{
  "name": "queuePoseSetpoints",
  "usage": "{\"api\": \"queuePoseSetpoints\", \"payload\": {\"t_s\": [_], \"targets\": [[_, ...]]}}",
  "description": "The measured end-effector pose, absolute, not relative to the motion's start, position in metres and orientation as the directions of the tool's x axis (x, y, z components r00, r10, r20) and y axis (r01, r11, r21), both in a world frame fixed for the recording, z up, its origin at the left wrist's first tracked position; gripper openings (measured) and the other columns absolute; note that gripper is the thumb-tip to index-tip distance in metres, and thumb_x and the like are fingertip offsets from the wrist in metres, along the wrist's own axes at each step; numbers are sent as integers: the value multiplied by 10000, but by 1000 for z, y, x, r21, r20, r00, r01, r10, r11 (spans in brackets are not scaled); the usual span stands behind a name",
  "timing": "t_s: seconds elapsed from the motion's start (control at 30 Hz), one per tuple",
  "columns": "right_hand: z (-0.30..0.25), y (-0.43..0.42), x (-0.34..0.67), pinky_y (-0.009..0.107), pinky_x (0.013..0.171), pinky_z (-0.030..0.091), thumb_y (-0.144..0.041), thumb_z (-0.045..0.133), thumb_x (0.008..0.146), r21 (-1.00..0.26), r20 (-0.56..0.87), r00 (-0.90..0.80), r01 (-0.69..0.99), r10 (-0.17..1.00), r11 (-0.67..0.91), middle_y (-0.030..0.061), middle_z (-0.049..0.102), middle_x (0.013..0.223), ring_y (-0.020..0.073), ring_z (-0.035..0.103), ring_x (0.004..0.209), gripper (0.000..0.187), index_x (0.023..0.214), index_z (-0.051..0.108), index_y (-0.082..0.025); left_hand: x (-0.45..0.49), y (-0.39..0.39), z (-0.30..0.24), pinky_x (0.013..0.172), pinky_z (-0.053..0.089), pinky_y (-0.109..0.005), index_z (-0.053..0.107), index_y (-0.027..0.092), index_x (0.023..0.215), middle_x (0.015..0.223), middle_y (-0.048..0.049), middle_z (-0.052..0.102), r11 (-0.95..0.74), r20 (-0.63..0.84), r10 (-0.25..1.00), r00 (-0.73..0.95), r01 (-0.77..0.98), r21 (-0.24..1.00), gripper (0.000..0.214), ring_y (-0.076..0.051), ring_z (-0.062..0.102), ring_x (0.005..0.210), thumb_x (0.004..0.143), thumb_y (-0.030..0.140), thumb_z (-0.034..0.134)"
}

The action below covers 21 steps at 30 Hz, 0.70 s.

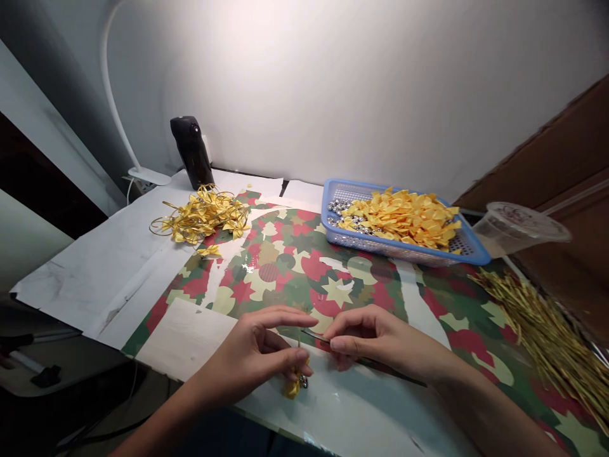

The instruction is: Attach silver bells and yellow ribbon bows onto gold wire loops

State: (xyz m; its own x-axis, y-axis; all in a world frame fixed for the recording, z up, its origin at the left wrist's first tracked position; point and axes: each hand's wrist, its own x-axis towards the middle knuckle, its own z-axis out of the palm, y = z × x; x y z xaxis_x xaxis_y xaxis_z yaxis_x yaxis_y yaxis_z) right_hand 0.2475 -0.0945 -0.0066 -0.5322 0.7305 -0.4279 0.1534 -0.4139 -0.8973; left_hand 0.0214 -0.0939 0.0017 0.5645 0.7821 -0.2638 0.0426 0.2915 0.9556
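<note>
My left hand (266,349) is closed, its thumb and lower fingers pinching a small yellow ribbon bow (292,388) above the pale front strip of the table. A small silver bell (303,381) hangs beside the bow. From the pinch a thin gold strand (299,340) stands upright. Right next to it, my right hand (364,333) grips a long thin dark strip (399,374) between thumb and forefinger. One end of the strip points at the strand; whether it is a tool or a wire I cannot tell. The fingers hide part of the bow.
A blue basket (404,252) holds yellow ribbon bows and silver bells. Finished-looking yellow bows on gold loops (202,216) lie left, before a black bottle (193,152). At right are gold twist strips (547,339) and a clear plastic cup (518,225). A white lamp (111,95) stands behind.
</note>
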Motion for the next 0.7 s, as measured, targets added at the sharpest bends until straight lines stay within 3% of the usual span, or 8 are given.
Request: {"api": "queuePoseSetpoints", "payload": {"t_s": [0.13,0.23,0.37,0.47,0.6,0.7], "targets": [[-3,-95,251,193,521,413,-473,689,779,-895,-444,-514,219,734,-388,15,658,686,113,591,624,316,846,693,-165,22,-94,3,557,573,-199,686,222,1053,1162,-64,594,292,-261,786,560,35,956,275,-132,709,667,779,235,710],[-3,-94,259,236,557,448,-492,674,775,-907,-389,-444,336,807,-252,36,673,746,155,606,657,332,870,695,-174,22,-94,3,557,571,-197,680,228,1065,1191,-67,577,285,-256,791,555,36,958,287,-132,709,675,780,246,712],[-8,-89,269,320,665,498,-425,596,834,-816,-79,-263,572,962,89,63,671,856,219,633,751,243,899,684,-208,20,-94,2,564,568,-189,660,257,1098,1256,-62,534,251,-232,800,554,42,967,307,-130,710,697,794,244,698],[-16,-85,273,354,752,509,-353,539,873,-688,128,-266,670,955,279,76,653,940,240,633,857,192,941,674,-235,20,-95,1,574,572,-198,630,282,1142,1312,-62,493,219,-208,806,554,47,975,344,-125,707,696,805,246,685],[-22,-87,268,398,821,496,-337,515,899,-610,252,-286,695,924,382,94,634,1026,264,609,958,205,1022,651,-245,20,-95,2,586,574,-209,579,290,1210,1348,-76,483,232,-233,794,562,74,970,411,-124,701,701,812,253,675],[-20,-94,250,368,804,495,-337,502,912,-702,306,-236,598,922,386,102,629,1049,255,595,985,218,1047,631,-224,20,-96,1,581,563,-195,554,287,1243,1310,-81,526,241,-256,769,586,105,965,434,-116,698,693,824,238,659]]}}
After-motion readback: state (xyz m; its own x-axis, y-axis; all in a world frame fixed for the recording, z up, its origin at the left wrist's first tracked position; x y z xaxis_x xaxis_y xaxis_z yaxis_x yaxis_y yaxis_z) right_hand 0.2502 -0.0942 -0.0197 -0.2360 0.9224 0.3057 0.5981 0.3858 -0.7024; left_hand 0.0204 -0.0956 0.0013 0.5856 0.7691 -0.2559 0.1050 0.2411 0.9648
